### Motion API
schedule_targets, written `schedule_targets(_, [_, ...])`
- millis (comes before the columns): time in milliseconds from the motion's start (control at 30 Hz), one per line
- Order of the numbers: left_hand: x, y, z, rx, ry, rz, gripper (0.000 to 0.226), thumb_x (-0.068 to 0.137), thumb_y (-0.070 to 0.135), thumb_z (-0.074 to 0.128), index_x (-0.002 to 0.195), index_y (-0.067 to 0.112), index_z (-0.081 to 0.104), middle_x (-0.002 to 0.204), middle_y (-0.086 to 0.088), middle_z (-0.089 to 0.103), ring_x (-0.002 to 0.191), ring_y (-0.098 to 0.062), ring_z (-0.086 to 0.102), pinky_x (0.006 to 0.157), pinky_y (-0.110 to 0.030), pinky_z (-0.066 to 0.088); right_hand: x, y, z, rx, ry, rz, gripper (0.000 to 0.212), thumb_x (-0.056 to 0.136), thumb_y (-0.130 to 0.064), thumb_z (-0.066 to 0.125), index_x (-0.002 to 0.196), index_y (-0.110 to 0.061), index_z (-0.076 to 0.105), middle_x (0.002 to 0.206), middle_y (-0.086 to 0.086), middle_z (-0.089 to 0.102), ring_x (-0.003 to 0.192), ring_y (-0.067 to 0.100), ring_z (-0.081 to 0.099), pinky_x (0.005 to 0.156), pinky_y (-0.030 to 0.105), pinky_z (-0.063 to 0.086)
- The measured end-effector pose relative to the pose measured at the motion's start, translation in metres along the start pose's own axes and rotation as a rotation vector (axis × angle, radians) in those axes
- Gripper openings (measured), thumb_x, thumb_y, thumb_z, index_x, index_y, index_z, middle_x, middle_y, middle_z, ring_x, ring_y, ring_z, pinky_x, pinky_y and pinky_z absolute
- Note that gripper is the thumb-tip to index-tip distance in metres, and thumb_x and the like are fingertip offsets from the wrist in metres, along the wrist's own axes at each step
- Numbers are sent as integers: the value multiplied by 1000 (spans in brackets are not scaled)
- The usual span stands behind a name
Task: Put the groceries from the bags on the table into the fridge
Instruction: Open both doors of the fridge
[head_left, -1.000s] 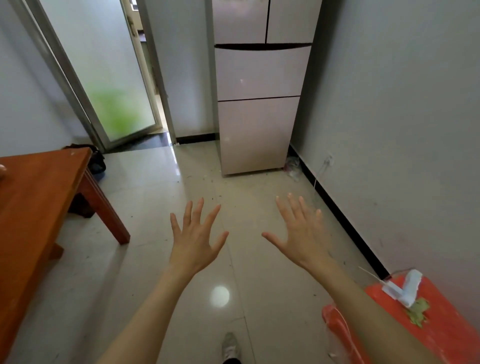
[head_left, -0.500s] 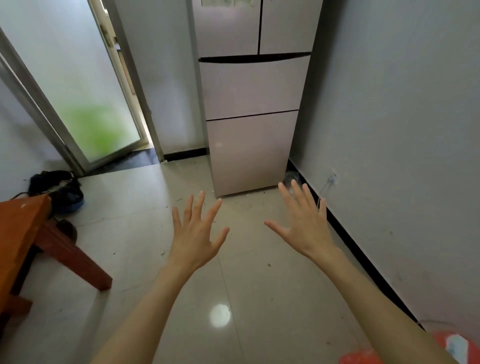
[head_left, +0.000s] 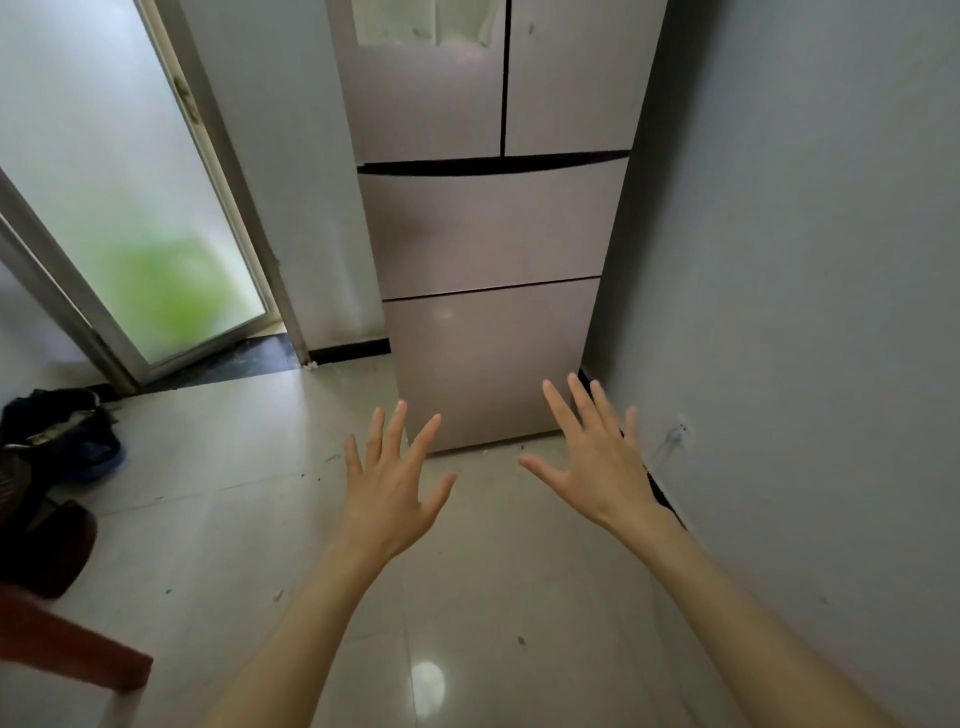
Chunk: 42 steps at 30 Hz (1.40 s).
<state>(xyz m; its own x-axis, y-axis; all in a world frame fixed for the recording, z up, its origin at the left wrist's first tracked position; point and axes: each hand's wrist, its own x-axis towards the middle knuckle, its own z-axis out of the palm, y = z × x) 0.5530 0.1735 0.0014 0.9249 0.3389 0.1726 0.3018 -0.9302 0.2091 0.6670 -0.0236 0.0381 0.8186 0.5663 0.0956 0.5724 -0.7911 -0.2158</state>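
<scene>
With the fridge (head_left: 493, 234) at centre frame fully closed, the left hand (head_left: 387, 499) and right hand (head_left: 597, 467), fingers spread, held nothing, so the stocking looked barely begun.

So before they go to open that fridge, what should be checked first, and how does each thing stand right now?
1. Both hands free to pull a door: ok. The left hand and right hand are spread open and hold nothing.
2. Fridge facing the person: ok, straight ahead.
3. Fridge doors and drawers closed: ok, all fronts sit flush.
4. Floor between the person and the fridge free of obstacles: ok, only small specks.
5. Groceries at hand to load: not ok, none in view and none carried.
6. Room to swing the right door beside the wall: cannot tell.
</scene>
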Motion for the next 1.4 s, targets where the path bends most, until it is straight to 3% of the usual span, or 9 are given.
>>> schedule_targets(267, [119,21,21,21,-7,-24,80,74,68,4,147,36,3,158,-5,-5,144,-26,-14,112,-50,-9,120,50,-10,-3,-14,-34,83,87,-64,39,148,-34,-8,158,-1,-12,145,20,-14,116,53,-2])
schedule_targets(567, [248,3,44,8,16,-31,78,76,65,5,148,35,7,158,-5,-5,143,-26,-16,112,-49,-9,252,77,-1,32,-3,-57,80,89,-62,38,148,-34,-8,158,-2,-13,145,20,-16,116,54,-3])
schedule_targets(733, [346,-16,54,-17,77,1,75,80,63,13,147,31,19,157,-11,4,142,-28,-14,112,-50,-6,348,85,1,4,41,-43,79,89,-62,37,148,-34,-8,158,-1,-12,145,21,-15,116,54,-3])
schedule_targets(933, [467,-36,34,-52,137,-4,80,75,66,8,148,33,12,158,-9,-4,140,-25,-21,111,-48,-11,458,85,-19,-7,114,-70,79,90,-60,38,148,-33,-9,158,0,-14,144,21,-16,115,52,-4])
schedule_targets(1033, [515,-34,31,-88,109,-16,73,83,64,21,148,32,9,157,-8,-9,142,-27,-20,113,-48,-10,499,91,-24,-21,127,-83,78,91,-58,38,148,-32,-9,158,0,-14,145,21,-16,115,50,-6])
schedule_targets(1133, [554,-22,34,-323,56,-84,69,92,49,44,148,29,10,157,-5,-12,143,-24,-18,116,-45,-5,536,105,-24,-38,115,-69,76,93,-55,38,148,-31,-8,158,2,-13,145,23,-15,115,50,-4])
schedule_targets(1233, [589,-8,29,-749,63,-213,71,91,43,50,148,24,13,158,-4,-1,145,-19,-3,117,-39,7,574,116,-29,-50,121,-73,74,94,-52,39,149,-30,-6,158,3,-15,145,24,-15,115,51,-3])
schedule_targets(1400, [657,13,18,-1546,53,-610,67,91,40,53,146,15,24,151,-5,28,135,-22,33,109,-36,32,645,121,-55,-46,375,-162,71,93,-38,50,150,-25,9,158,8,-6,145,29,-9,116,55,4])
